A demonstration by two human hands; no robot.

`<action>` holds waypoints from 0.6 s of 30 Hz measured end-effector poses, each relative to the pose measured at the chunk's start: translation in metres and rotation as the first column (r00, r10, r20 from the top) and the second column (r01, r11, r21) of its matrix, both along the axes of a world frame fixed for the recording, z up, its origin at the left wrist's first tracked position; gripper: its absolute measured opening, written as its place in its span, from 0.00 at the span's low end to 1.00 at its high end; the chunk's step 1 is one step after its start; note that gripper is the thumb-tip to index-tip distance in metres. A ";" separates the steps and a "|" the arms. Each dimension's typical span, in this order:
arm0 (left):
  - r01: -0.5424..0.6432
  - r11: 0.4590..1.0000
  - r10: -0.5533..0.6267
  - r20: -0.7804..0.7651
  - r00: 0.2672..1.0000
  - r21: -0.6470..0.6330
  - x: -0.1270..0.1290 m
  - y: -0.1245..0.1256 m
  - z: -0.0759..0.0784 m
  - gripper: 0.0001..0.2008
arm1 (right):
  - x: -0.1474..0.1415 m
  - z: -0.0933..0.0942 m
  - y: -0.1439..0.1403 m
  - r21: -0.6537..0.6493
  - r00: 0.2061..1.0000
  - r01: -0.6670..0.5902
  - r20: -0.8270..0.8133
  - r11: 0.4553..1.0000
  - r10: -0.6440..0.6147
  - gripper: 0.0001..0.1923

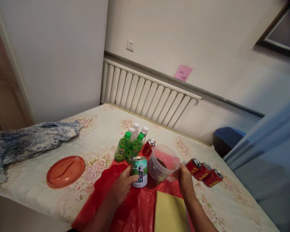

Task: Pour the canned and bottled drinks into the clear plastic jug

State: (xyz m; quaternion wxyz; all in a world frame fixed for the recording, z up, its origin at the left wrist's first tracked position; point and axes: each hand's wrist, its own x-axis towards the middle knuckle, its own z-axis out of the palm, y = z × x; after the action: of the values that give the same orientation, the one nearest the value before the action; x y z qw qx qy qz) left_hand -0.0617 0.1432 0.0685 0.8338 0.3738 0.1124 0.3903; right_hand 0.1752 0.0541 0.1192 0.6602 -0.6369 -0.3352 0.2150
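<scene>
Yellow sheet (170, 212) nearest, lying on red plastic (142, 209). Left hand (122, 186): grip round blue-green can (140, 174), over the plastic. Right hand (185, 180): grip holding clear jug (157, 171), just beside the can.

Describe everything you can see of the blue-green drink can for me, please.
The can is a short cylinder, metallic-looking, blue-green above and paler below, printed with dark and green shapes and a dark label bearing white characters. It looks roughly upright, with its rimmed top facing up; whether it has been opened is unclear. The left hand grips its left side, thumb across the front. It appears in front of a green-capped bottle, left of the clear plastic tub.
</scene>
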 end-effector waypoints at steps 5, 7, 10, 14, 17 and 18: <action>-0.002 1.000 0.002 0.010 1.000 -0.003 0.000 0.001 -0.003 0.25 | 0.001 -0.001 0.000 0.008 0.999 -0.004 -0.051 1.000 0.004 0.19; 0.003 1.000 -0.003 0.027 1.000 -0.008 0.000 0.001 -0.004 0.25 | 0.000 -0.001 -0.001 0.010 0.998 -0.016 -0.065 1.000 0.016 0.19; 0.008 1.000 -0.007 0.034 0.999 -0.012 0.000 0.002 -0.004 0.26 | 0.001 -0.001 0.000 0.023 0.995 -0.040 -0.086 0.999 0.042 0.19; 0.005 1.000 -0.005 0.032 0.999 -0.001 -0.002 0.001 0.000 0.26 | 0.004 -0.003 0.003 0.039 0.992 -0.049 -0.117 0.998 0.053 0.21; -0.006 1.000 0.005 0.009 1.000 0.002 -0.005 0.001 0.001 0.25 | 0.004 -0.005 0.007 0.086 0.989 -0.034 -0.144 0.996 0.046 0.21; -0.012 1.000 0.012 -0.007 1.000 0.004 -0.005 0.001 0.000 0.25 | 0.004 -0.005 0.009 0.097 0.988 -0.028 -0.149 0.995 0.042 0.21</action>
State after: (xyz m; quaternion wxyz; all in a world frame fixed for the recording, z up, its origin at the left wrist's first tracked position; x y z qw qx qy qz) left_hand -0.0672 0.1446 0.0689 0.8304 0.3761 0.1168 0.3942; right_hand 0.1788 0.0630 0.1138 0.7092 -0.5809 -0.3052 0.2578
